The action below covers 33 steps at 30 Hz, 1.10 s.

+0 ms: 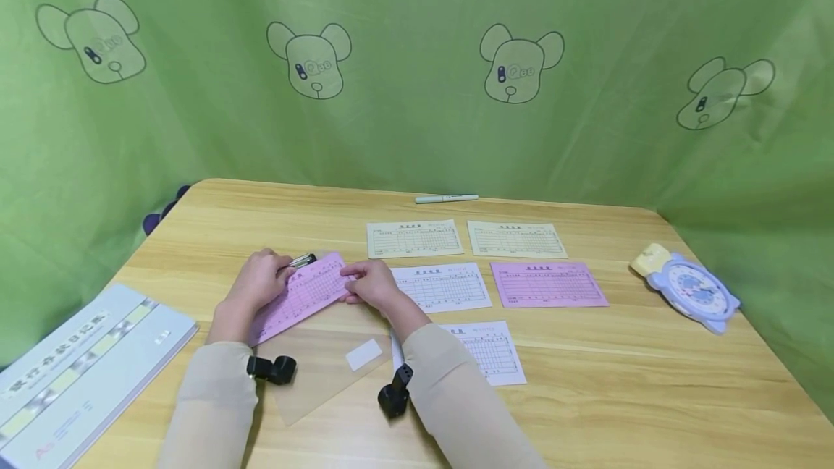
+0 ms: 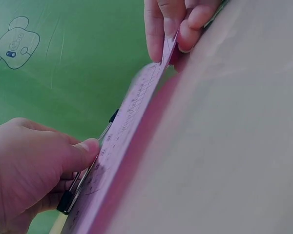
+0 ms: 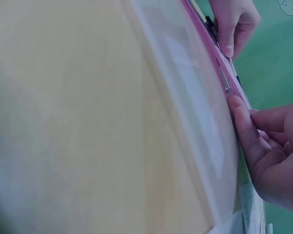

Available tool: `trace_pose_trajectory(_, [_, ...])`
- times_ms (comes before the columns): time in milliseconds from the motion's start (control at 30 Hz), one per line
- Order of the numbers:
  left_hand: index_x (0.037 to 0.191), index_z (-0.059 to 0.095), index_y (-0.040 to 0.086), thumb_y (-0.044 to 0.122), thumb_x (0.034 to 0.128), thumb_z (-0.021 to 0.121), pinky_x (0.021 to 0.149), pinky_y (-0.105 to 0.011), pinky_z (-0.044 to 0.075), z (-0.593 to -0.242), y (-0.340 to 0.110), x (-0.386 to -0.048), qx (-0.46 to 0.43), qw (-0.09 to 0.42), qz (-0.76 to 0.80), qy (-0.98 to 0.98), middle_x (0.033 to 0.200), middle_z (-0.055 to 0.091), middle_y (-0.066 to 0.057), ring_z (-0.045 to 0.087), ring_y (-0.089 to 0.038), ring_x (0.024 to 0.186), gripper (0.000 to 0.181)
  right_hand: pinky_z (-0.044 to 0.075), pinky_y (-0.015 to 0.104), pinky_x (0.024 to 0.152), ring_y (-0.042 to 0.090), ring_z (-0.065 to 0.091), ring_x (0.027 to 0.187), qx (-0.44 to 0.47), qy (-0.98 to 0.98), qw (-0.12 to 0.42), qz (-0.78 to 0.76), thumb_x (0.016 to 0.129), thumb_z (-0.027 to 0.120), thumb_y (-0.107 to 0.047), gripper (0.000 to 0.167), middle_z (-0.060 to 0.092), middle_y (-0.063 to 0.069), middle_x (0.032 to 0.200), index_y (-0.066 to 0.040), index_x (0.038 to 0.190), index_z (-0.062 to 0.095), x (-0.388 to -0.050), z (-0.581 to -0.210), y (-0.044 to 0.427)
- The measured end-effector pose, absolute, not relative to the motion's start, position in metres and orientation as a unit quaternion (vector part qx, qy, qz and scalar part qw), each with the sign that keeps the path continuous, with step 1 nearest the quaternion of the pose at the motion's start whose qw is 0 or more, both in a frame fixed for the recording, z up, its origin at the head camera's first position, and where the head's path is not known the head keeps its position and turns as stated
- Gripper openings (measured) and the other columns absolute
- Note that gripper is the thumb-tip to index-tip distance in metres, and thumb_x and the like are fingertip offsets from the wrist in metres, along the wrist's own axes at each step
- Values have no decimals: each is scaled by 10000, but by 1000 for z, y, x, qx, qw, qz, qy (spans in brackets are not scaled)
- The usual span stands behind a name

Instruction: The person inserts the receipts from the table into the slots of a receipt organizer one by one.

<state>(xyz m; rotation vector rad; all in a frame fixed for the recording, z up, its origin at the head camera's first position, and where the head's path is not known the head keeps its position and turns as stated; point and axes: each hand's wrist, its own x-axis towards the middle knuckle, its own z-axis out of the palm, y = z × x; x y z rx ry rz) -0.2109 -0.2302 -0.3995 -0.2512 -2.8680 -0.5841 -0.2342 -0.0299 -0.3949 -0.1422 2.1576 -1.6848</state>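
Observation:
A pink printed receipt slip [image 1: 301, 299] lies tilted along the top of a clear clipboard [image 1: 306, 386], which has a white label [image 1: 363, 355]. My left hand [image 1: 259, 279] pinches the clipboard's metal clip [image 1: 302, 260], with the thumb in front and fingers behind. In the left wrist view, the clip's wire [image 2: 78, 183] and black ends show beside the thumb. My right hand [image 1: 376, 284] pinches the slip's right end between thumb and fingers. The right wrist view shows the clear board [image 3: 185, 102] raised at a slant above the wooden table, with the slip [image 3: 212, 46] along its edge.
White slips [image 1: 443, 288], yellowish slips [image 1: 415, 239] and another pink slip [image 1: 549, 284] lie right of the hands. A pen [image 1: 446, 199] is at the back edge. A ledger book [image 1: 85, 375] lies at left, and a blue clock [image 1: 696, 291] at right.

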Motion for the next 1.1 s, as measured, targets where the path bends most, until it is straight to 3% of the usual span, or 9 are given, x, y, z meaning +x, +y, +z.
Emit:
trace_pose_trajectory(700, [981,614,-69,75,797,580,754,-451,400,-402,-231,-213,-92,111,-199,-969,848,552,-217,518,-349,808,237,490,220,494,141,578,496,-50,775,182,-603,737,548,136,274,558,139,686,61,994,604,-238,-394,-44])
trace_pose_trajectory(1100, [1013,600,-62,94,808,573,798,-463,381,-401,-230,-211,-79,96,-201,-972,909,540,-232,502,-365,861,258,495,235,506,169,592,518,-34,758,183,-625,761,511,146,293,522,156,729,67,1035,573,-239,-397,-47])
